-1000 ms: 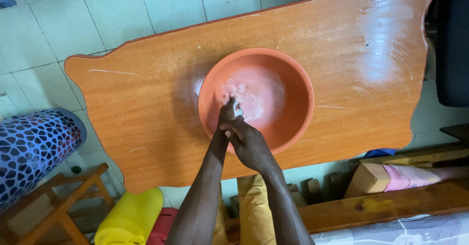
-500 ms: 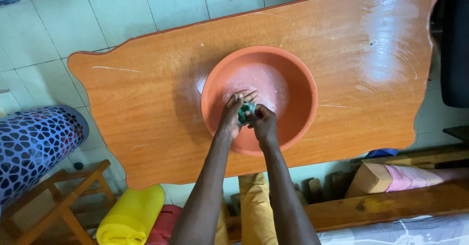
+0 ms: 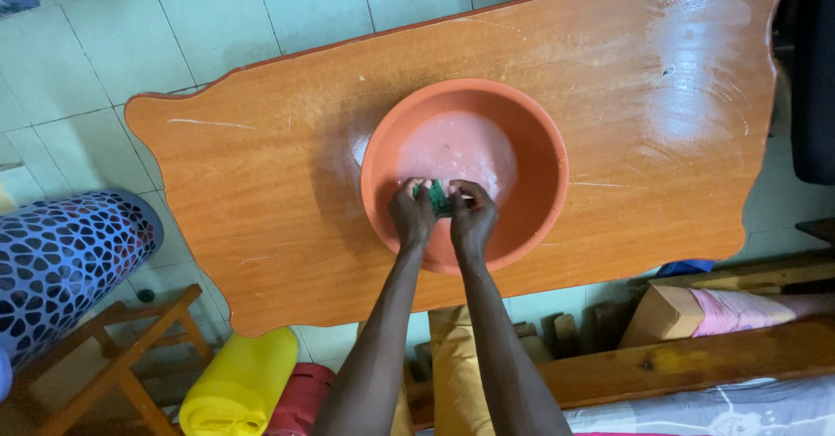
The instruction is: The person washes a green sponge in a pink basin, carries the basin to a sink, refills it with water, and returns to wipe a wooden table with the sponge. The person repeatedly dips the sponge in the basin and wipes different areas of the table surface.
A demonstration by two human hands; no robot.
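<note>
green pad: small, crumpled, probably a scrubber | frame centre, over orange basin | we see it pinched between both hands

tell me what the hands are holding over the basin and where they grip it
A small green scrubbing pad, pinched between both hands: left hand on its left side, right hand on its right, above the soapy water in the orange basin.

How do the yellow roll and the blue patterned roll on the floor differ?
Colour: the yellow roll is plain and glossy; the blue patterned roll carries a white cell pattern with red showing through.
Size: the blue patterned roll looks clearly thicker than the yellow roll.
Place: the yellow roll lies below the table's near edge beside a red roll; the blue patterned roll lies off its left end.
Both lie on the floor.
</note>
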